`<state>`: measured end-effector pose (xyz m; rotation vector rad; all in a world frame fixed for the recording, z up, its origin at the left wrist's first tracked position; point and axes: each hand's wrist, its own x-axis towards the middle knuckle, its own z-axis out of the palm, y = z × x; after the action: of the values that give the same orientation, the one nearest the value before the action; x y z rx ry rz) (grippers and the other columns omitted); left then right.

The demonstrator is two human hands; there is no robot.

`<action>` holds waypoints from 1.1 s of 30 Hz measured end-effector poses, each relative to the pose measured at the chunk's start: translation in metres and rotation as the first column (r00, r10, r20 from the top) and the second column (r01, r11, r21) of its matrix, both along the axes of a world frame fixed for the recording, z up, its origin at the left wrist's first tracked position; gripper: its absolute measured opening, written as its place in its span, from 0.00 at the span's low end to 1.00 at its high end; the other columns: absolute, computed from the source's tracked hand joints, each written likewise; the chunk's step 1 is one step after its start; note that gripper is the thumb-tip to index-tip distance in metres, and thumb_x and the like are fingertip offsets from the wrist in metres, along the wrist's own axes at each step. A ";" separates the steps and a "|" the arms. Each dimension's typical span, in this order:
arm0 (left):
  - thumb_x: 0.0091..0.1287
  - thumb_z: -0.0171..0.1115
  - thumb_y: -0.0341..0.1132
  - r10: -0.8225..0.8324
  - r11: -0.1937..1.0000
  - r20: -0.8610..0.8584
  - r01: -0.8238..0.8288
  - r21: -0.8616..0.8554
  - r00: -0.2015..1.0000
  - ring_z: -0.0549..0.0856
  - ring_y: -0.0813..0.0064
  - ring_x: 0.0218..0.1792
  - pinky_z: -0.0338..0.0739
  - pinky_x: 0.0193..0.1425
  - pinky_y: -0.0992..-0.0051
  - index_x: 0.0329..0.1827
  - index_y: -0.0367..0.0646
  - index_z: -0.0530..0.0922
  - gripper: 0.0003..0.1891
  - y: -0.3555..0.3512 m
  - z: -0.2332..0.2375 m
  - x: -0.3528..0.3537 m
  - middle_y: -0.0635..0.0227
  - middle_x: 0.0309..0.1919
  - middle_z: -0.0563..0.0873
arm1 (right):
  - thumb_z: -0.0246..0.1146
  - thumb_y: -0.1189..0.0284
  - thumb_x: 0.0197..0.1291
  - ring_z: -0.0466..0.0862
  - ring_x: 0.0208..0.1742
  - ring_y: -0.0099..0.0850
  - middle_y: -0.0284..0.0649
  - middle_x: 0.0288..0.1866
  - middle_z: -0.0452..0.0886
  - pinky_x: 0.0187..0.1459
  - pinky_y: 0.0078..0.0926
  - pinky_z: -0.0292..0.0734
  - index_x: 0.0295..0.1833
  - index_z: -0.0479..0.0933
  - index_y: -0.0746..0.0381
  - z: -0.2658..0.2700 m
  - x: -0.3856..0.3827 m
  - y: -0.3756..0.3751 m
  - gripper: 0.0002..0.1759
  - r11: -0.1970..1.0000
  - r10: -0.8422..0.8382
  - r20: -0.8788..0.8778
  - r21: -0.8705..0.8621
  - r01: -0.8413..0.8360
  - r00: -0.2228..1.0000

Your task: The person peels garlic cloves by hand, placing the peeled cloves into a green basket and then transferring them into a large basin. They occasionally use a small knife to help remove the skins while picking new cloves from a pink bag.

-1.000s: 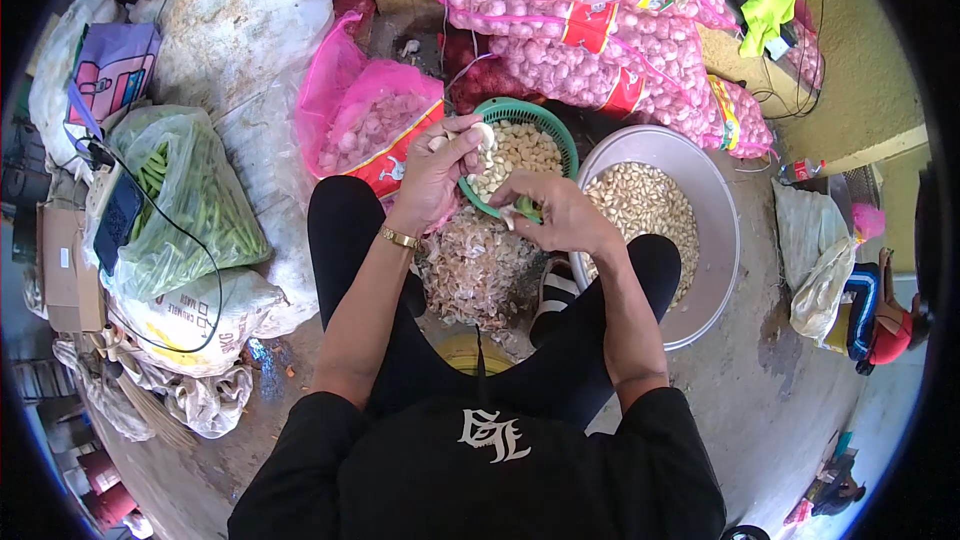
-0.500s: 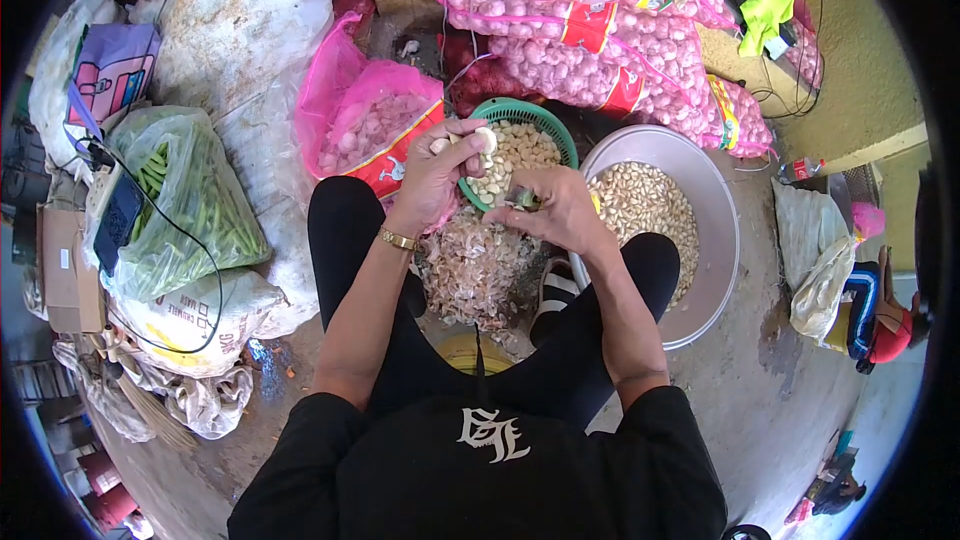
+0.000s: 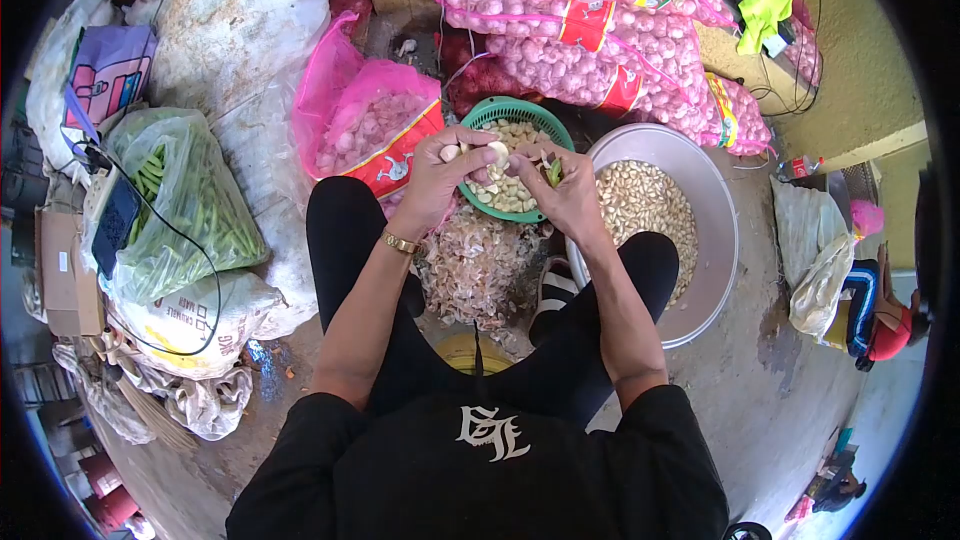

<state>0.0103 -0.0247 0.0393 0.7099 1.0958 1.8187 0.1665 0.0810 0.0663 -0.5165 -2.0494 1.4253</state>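
Observation:
My left hand (image 3: pixel 440 178) is closed around several pale garlic cloves, with one peeled clove (image 3: pixel 499 152) pinched at the fingertips. Right beside that clove are the fingertips of my right hand (image 3: pixel 568 195), closed on a small knife (image 3: pixel 553 172), of which only a shiny, greenish part shows. Both hands are over the near rim of a green plastic basket (image 3: pixel 570 137) that holds peeled cloves (image 3: pixel 515 198). Below them on the floor, between my legs, lies a heap of papery garlic skins (image 3: pixel 470 275).
At my right stands a wide whitish basin (image 3: pixel 716 240) of unpeeled cloves (image 3: pixel 640 205). An open pink mesh bag (image 3: pixel 345 65) of garlic is at front left, with stacked full garlic sacks (image 3: pixel 560 65) behind. A plastic bag of green pods (image 3: pixel 190 200) sits at left.
My right hand has turned and come up, its fingertips now meeting the clove in my left hand. The left hand has shifted slightly to the right and down.

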 end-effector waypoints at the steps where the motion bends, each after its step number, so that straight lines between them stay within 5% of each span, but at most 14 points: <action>1: 0.66 0.68 0.25 0.000 1.000 0.000 0.000 0.000 1.000 0.81 0.86 0.26 0.77 0.28 0.84 0.48 0.38 0.83 0.09 -0.001 0.001 0.001 0.71 0.28 0.85 | 0.66 0.73 0.67 0.80 0.38 0.18 0.35 0.35 0.86 0.42 0.20 0.77 0.44 0.84 0.68 0.000 0.000 0.000 0.08 1.000 0.000 0.000 0.000 0.000 1.000; 9: 0.66 0.68 0.26 -0.030 0.999 -0.090 0.033 0.033 0.995 0.82 0.85 0.26 0.76 0.27 0.85 0.48 0.38 0.82 0.09 0.004 -0.007 0.005 0.69 0.30 0.87 | 0.68 0.73 0.64 0.81 0.35 0.19 0.34 0.33 0.86 0.40 0.21 0.76 0.38 0.84 0.66 -0.005 -0.001 0.003 0.07 0.953 0.021 -0.006 -0.303 -0.022 1.000; 16: 0.70 0.65 0.29 -0.104 0.994 0.032 0.105 -0.026 0.994 0.78 0.86 0.22 0.75 0.24 0.83 0.42 0.39 0.81 0.04 0.004 -0.003 0.009 0.69 0.29 0.86 | 0.70 0.72 0.64 0.80 0.36 0.18 0.34 0.34 0.86 0.41 0.21 0.76 0.39 0.85 0.67 0.006 0.003 0.003 0.08 0.954 0.031 0.038 -0.299 -0.018 0.999; 18: 0.68 0.68 0.34 -0.137 0.991 0.143 0.137 0.014 0.980 0.79 0.87 0.22 0.76 0.25 0.84 0.34 0.41 0.81 0.07 0.005 -0.008 0.006 0.72 0.25 0.83 | 0.70 0.71 0.63 0.80 0.37 0.18 0.34 0.35 0.86 0.41 0.21 0.76 0.40 0.85 0.66 0.007 0.003 0.003 0.08 0.944 0.061 0.017 -0.324 -0.052 0.998; 21: 0.70 0.67 0.36 -0.096 0.995 0.050 0.097 -0.020 0.994 0.78 0.87 0.20 0.75 0.23 0.84 0.31 0.42 0.80 0.10 0.005 -0.008 0.006 0.74 0.22 0.81 | 0.70 0.72 0.63 0.80 0.37 0.18 0.34 0.36 0.86 0.42 0.21 0.76 0.42 0.86 0.66 0.005 0.004 0.001 0.08 0.958 0.072 0.048 -0.282 -0.056 0.996; 25: 0.71 0.66 0.38 -0.035 0.997 -0.064 0.031 -0.067 0.997 0.77 0.87 0.19 0.74 0.23 0.84 0.32 0.41 0.81 0.11 0.004 -0.004 0.008 0.73 0.22 0.81 | 0.70 0.69 0.64 0.81 0.39 0.19 0.35 0.37 0.88 0.45 0.21 0.77 0.46 0.85 0.67 0.002 0.005 0.004 0.12 0.972 0.083 0.150 -0.230 -0.047 0.985; 31: 0.72 0.64 0.36 0.029 0.997 0.065 -0.024 -0.079 0.997 0.73 0.89 0.18 0.67 0.21 0.85 0.36 0.41 0.81 0.09 0.005 0.000 0.010 0.77 0.19 0.78 | 0.66 0.66 0.68 0.81 0.39 0.19 0.36 0.36 0.87 0.46 0.22 0.76 0.44 0.85 0.66 -0.003 0.000 0.004 0.13 0.946 0.053 0.093 -0.324 -0.020 0.994; 33: 0.70 0.65 0.32 0.013 0.996 -0.029 -0.016 -0.087 0.999 0.73 0.90 0.18 0.67 0.21 0.86 0.47 0.38 0.84 0.08 0.003 0.004 0.008 0.78 0.20 0.79 | 0.65 0.65 0.69 0.81 0.40 0.19 0.35 0.36 0.88 0.47 0.22 0.76 0.46 0.85 0.66 -0.004 0.001 0.006 0.14 0.915 0.038 0.086 -0.404 0.000 0.996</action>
<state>0.0187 -0.0220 0.0435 0.6793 1.1940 1.7667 0.1671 0.0865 0.0626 -0.7439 -1.8307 1.8828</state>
